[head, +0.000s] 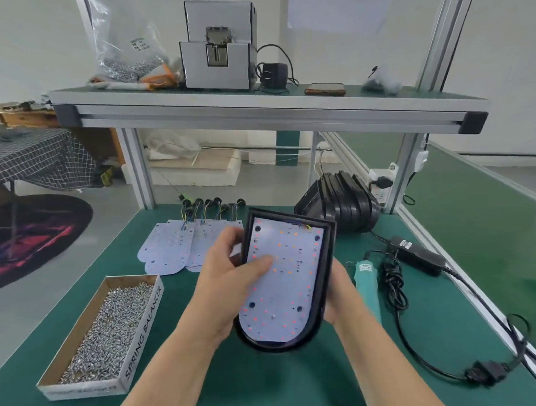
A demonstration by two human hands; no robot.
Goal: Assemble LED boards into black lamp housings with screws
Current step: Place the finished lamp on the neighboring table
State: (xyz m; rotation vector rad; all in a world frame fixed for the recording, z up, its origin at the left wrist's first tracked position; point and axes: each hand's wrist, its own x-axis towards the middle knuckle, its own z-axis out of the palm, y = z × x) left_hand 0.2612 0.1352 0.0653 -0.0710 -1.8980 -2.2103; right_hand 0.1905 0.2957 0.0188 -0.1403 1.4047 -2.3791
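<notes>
LED board (282, 285) sat in black housing (327, 263), held at centre frame, left grip (227, 282) clasping its edge with thumb on board, right grip (338, 290) holding the opposite side; seating step judged in hand, next move called for screws (108, 325), lower left.

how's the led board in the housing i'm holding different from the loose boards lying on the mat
The held LED board sits in the black housing; the loose boards are bare. The held board is tilted up between left hand and right hand; the loose boards lie flat, overlapping, on the green mat. The loose boards' wires trail out openly; the held board's barely show. Both are pale, round-ended, dotted red.
</notes>
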